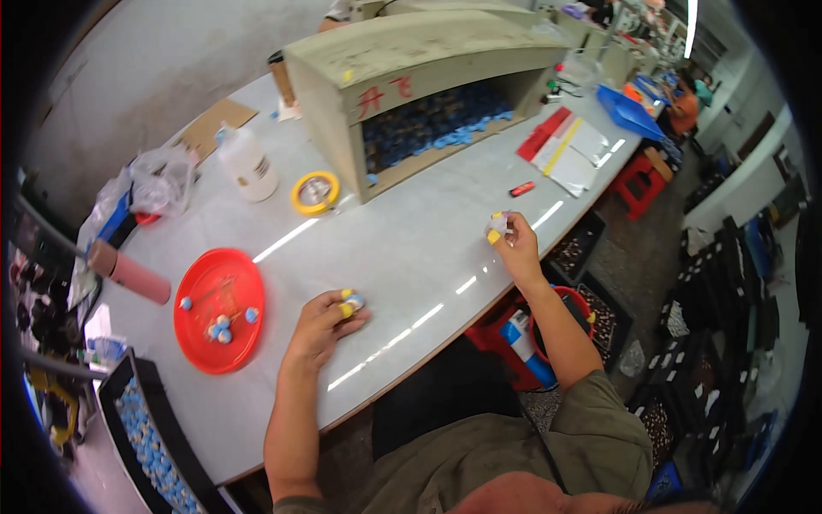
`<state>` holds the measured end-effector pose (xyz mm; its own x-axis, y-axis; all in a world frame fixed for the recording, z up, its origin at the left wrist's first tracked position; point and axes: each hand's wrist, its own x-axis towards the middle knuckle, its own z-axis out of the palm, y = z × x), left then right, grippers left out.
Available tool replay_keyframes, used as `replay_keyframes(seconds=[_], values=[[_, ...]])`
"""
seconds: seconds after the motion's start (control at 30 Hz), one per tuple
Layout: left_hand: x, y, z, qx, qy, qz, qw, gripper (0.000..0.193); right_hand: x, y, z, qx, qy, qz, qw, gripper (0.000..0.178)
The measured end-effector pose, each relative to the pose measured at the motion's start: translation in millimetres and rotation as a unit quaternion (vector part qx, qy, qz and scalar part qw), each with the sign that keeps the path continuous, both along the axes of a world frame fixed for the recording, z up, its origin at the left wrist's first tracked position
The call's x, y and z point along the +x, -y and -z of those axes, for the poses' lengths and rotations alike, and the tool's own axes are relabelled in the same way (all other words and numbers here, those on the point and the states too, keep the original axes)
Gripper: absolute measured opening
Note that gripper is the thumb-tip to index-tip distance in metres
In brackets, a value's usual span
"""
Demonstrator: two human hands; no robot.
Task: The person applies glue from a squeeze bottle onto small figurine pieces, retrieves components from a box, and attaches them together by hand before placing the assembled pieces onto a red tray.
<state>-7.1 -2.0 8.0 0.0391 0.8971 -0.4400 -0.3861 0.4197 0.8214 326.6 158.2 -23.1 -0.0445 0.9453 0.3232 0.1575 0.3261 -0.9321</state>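
My left hand (324,327) is low over the grey-white tabletop, with yellow tape around its fingers. Pinched at its fingertips is a small blue and white rounded piece (358,301). Farther right, my right hand (517,248) is raised near the table's front edge, also with yellow-wrapped fingertips. Its fingers are closed on a small crumpled white cloth or tissue (498,224); exactly what it is stays unclear. Left of my left hand lies a round red plate (195,347) with several small blue and white pieces (220,330) on it.
A beige open-fronted box (321,107) full of blue pieces stands at the back. Nearby are a yellow tape roll (315,194), white bottle (248,167), pink flask (133,272), red marker-like stick (521,188) and papers (569,154). A black tray (175,403) stands lower left.
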Motion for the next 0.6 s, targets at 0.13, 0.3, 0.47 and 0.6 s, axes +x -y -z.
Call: replay_keyframes(seconds=[0.13, 0.3, 0.47, 0.6], values=[[4, -1, -2, -0.004, -0.011, -0.022, 1.0, 0.024, 78, -61, -5, 0.061, 0.112, 0.184, 0.975, 0.024], [6, -4, 3, 0.006, 0.01, -0.039, 0.999, 0.021, 126, -106, -4, -0.029, 0.264, 0.339, 0.903, 0.029], [10, -8, 3, -0.005, 0.03, -0.037, 0.999, 0.02, 138, -113, 20, 0.096, 0.253, 0.421, 0.865, 0.047], [5, -3, -2, -0.003, 0.029, -0.062, 0.998, 0.022, 70, -83, -2, 0.222, 0.214, 0.324, 0.894, 0.031]])
